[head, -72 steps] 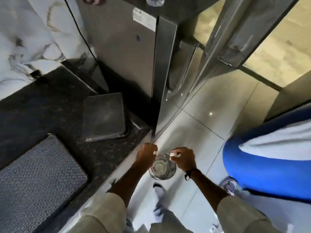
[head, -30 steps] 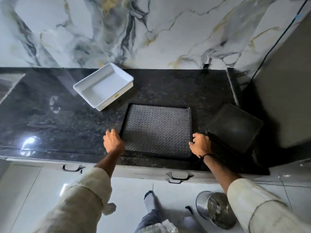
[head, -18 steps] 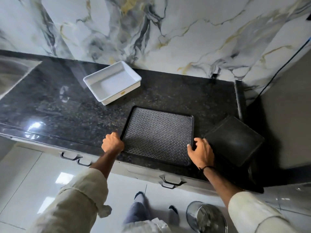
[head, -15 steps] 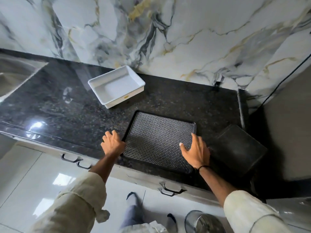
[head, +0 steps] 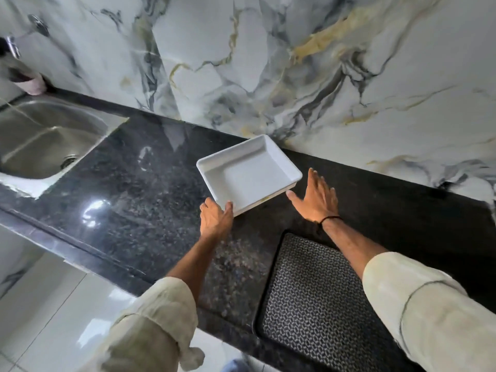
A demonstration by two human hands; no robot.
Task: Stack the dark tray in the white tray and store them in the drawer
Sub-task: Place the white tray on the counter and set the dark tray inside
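Observation:
The white tray (head: 248,173) lies empty on the black granite counter (head: 139,189), turned at an angle near the marble wall. My left hand (head: 215,217) touches its near corner, fingers apart. My right hand (head: 316,198) hovers flat and open just beside the tray's right corner, holding nothing. The dark tray (head: 314,296), with a woven pattern, sits at the counter's front edge below my right forearm, which covers its right side.
A steel sink (head: 45,138) is set into the counter at the far left, with a pink cup (head: 32,84) behind it. The marble wall (head: 295,63) runs along the back. White tiled floor (head: 40,318) lies below the counter edge.
Both hands have left the dark tray's sides and reached forward to the white tray. The view has swung left, bringing the sink in and losing the black slab on the right.

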